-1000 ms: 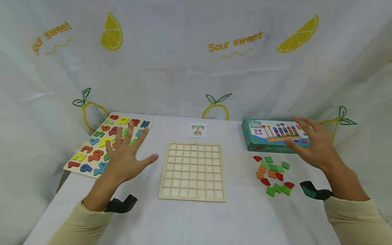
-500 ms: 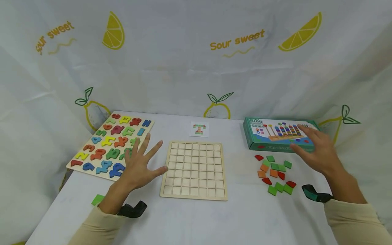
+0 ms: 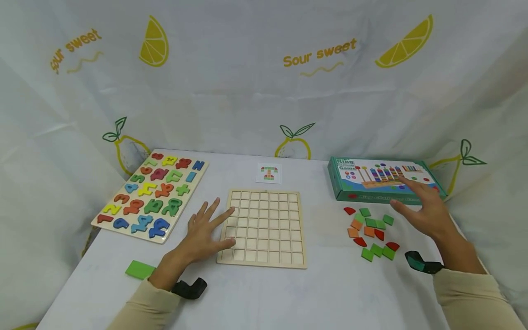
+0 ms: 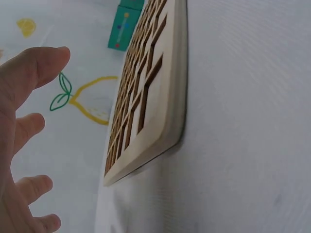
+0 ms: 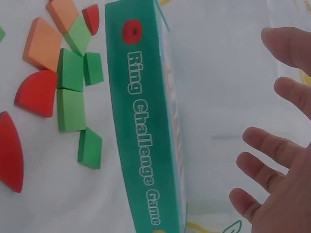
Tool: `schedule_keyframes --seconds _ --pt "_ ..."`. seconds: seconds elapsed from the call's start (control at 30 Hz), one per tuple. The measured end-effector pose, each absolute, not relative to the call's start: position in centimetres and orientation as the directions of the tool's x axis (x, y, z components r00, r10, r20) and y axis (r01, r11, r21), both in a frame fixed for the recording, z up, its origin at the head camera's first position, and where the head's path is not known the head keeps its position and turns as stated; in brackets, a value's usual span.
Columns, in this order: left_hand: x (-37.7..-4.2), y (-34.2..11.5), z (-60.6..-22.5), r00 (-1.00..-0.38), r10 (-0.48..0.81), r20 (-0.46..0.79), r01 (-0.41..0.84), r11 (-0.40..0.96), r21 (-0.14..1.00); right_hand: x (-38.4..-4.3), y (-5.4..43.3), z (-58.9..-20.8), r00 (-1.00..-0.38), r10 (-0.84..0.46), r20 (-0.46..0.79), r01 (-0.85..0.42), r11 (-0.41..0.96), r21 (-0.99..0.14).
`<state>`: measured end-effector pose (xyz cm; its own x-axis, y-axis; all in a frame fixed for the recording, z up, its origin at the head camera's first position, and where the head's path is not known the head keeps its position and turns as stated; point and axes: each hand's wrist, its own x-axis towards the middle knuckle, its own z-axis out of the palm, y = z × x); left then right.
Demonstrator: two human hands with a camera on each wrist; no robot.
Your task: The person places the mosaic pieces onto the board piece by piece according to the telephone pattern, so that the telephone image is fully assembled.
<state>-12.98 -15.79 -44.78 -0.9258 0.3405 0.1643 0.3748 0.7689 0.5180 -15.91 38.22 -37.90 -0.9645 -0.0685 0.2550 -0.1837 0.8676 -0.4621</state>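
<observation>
My left hand hovers at the left edge of a wooden grid board, fingers spread and holding nothing. In the left wrist view its fingers stand apart from the board's corner. My right hand is raised with loosely bent fingers in front of the right part of a green Ring Challenge Game box; nothing is in it. Left of that hand lie several small wooden pieces: green squares, orange squares and red quarter circles. The right wrist view shows the box side beside these pieces.
A number puzzle board with colourful pieces lies at the back left. Behind the grid board is a small pattern card. A green block sits beside my left wrist. A white lemon-print curtain closes off the back.
My left hand has moved right and toward me, from over the number puzzle to the grid board's left edge, uncovering the green block. My right hand has shifted only slightly.
</observation>
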Motion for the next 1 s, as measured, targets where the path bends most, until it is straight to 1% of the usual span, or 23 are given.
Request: schedule_keyframes --seconds 0.13,0.27,0.37,0.5,0.63,0.7,0.83,1.0 --pt "-13.1 -15.7 -45.7 -0.922 0.351 0.163 0.381 0.756 0.532 -16.1 38.4 -38.7 -0.977 -0.037 0.209 -0.137 0.861 -0.49" --pt "-13.2 -15.7 -46.7 -0.925 0.356 0.131 0.368 0.757 0.54 -16.4 38.9 -39.8 -0.99 -0.021 0.142 -0.09 0.859 -0.504" --pt "-13.2 -15.7 -47.3 -0.924 0.367 0.104 0.362 0.759 0.541 -16.7 39.3 -40.6 -0.996 -0.033 0.081 -0.07 0.852 -0.519" --pt "-13.2 -15.5 -47.7 -0.909 0.404 0.099 0.392 0.753 0.528 -16.9 39.7 -41.5 -0.998 -0.059 -0.019 -0.039 0.839 -0.542" --pt "-13.4 -15.1 -47.9 -0.897 0.431 0.098 0.417 0.751 0.512 -17.2 40.3 -42.0 -0.988 -0.078 -0.134 0.008 0.838 -0.546" --pt "-13.3 -15.0 -47.9 -0.897 0.431 0.092 0.415 0.754 0.509 -17.4 40.6 -42.4 -0.981 -0.096 -0.17 0.014 0.833 -0.553" --pt "-13.0 -15.0 -48.0 -0.902 0.425 0.069 0.401 0.769 0.497 -17.8 40.9 -43.4 -0.972 -0.142 -0.188 -0.013 0.829 -0.559" --pt "-12.8 -15.3 -48.1 -0.91 0.41 0.065 0.387 0.782 0.488 -18.0 40.9 -44.3 -0.967 -0.192 -0.167 -0.078 0.848 -0.524"
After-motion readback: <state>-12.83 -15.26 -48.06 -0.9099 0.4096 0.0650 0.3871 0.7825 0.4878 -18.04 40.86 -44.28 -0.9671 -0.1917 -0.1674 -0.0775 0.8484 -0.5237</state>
